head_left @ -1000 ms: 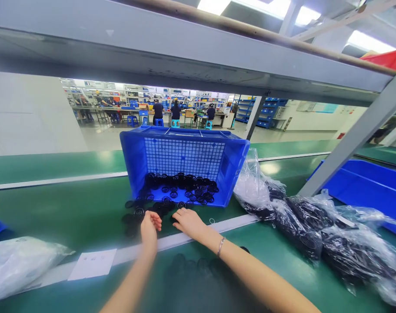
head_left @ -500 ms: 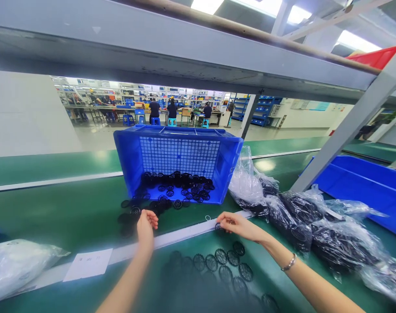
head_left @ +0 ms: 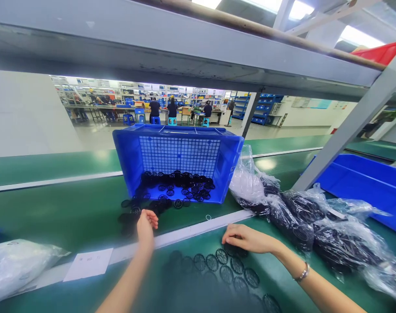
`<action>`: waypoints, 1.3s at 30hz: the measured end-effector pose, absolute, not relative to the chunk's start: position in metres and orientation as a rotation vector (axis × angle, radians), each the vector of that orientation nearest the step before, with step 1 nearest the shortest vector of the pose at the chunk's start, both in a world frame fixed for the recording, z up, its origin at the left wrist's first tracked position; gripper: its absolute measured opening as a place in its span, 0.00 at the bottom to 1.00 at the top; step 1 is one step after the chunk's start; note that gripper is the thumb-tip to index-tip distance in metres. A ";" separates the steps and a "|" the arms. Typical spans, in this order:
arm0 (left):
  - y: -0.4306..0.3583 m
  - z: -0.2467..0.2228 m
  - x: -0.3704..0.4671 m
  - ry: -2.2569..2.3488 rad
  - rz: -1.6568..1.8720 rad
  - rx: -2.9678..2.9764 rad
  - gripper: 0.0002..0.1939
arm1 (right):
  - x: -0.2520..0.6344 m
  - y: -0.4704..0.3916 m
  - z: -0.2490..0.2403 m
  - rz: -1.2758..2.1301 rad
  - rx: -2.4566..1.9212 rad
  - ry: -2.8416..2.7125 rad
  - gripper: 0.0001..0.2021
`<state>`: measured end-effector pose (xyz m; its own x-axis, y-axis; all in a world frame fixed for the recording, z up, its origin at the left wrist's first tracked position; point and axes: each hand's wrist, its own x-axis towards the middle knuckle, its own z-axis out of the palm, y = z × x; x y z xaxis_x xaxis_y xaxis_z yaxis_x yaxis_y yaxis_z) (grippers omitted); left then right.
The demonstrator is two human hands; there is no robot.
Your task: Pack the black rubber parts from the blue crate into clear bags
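My left hand [head_left: 147,225] is held with curled fingers beside the loose black rings [head_left: 136,210] in front of the crate; whether it holds one is unclear. Lower right, my right hand [head_left: 246,238] reaches down with bent fingers over black discs at the top of the laid-out group [head_left: 221,256]; its fingertips touch or nearly touch one, and the hand hides part of them. A blue crate [head_left: 233,174] lies on its side with its opening toward me, black round parts [head_left: 170,192] heaped inside and spilling onto the green surface [head_left: 96,208].
Clear bags of black parts [head_left: 292,213] lie to the right, before another blue bin [head_left: 367,182]. A white bag [head_left: 18,265] and a paper label [head_left: 88,264] are at left. A small clear ring [head_left: 208,217] lies near the white strip. A shelf beam [head_left: 184,48] crosses overhead; people sit far behind.
My right hand has moved right and down, from the white strip to the laid-out discs, and discs there have shifted slightly. My left hand has stayed in place.
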<state>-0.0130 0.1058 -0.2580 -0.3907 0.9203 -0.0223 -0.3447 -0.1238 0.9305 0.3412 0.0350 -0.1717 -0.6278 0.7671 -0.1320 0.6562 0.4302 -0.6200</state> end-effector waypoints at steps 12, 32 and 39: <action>0.105 -0.256 -0.012 1.168 1.683 0.746 0.21 | 0.296 0.117 -0.173 0.399 -1.539 -2.259 0.10; 0.106 -0.257 -0.012 1.173 1.680 0.748 0.22 | 0.275 0.124 -0.185 0.693 -1.470 -1.946 0.12; 0.106 -0.259 -0.013 1.184 1.661 0.735 0.22 | 0.326 0.062 -0.174 1.130 -1.422 -1.813 0.20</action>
<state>-0.0129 0.1061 -0.2587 -0.3827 0.9227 -0.0460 -0.3447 -0.0964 0.9338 0.3256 0.0621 -0.1740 -0.2741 0.9595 -0.0647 0.4804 0.0784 -0.8735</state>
